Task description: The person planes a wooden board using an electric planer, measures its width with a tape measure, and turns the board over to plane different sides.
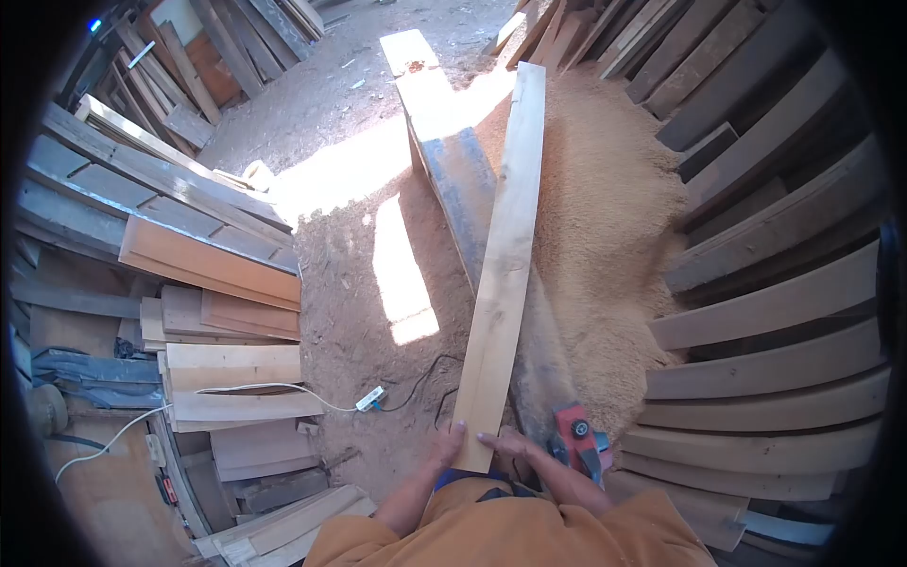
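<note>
A long pale wooden plank (503,255) runs away from my body, its near end close to my waist. My left hand (448,444) grips its left edge near that end, thumb on the top face. On the opposite edge my right hand (510,443) holds it the same way, fingers mostly hidden underneath. Beneath the plank, and at an angle to it, lies a long worn beam (463,170); whether the two touch I cannot tell. Just right of my right hand, a red and grey power tool, apparently an electric planer (581,437), sits at the beam's near end.
Sawdust (605,236) is heaped right of the beam. Stacked boards (775,331) line the right side, and more boards (236,369) lie on the left. A white socket block (370,399) with cables rests on the dirt floor (331,283) at left.
</note>
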The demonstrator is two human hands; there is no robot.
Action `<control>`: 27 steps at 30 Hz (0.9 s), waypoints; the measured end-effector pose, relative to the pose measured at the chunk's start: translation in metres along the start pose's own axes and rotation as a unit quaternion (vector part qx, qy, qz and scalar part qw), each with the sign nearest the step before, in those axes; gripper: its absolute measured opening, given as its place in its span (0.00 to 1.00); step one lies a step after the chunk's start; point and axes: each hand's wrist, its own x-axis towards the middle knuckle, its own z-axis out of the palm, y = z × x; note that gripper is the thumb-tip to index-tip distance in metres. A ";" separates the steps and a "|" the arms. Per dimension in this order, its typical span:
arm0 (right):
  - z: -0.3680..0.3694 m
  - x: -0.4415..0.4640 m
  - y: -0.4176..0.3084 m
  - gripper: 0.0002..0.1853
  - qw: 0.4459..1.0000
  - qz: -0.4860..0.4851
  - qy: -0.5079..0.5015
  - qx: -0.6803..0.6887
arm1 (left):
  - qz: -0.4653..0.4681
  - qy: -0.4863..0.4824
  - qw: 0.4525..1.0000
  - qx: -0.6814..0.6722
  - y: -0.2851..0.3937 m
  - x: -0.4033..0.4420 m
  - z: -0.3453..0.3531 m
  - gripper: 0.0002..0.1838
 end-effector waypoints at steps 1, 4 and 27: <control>0.007 -0.008 0.011 0.35 0.998 -0.017 0.024 0.056 | -0.003 0.002 1.000 -0.003 0.002 -0.011 0.011 0.34; -0.001 0.053 -0.024 0.34 0.990 -0.093 0.079 0.071 | 0.042 0.040 0.998 -0.029 0.016 0.044 -0.018 0.34; 0.026 -0.040 -0.016 0.34 0.961 -0.099 0.218 -0.141 | 0.110 -0.097 0.904 -0.401 -0.046 0.050 0.046 0.32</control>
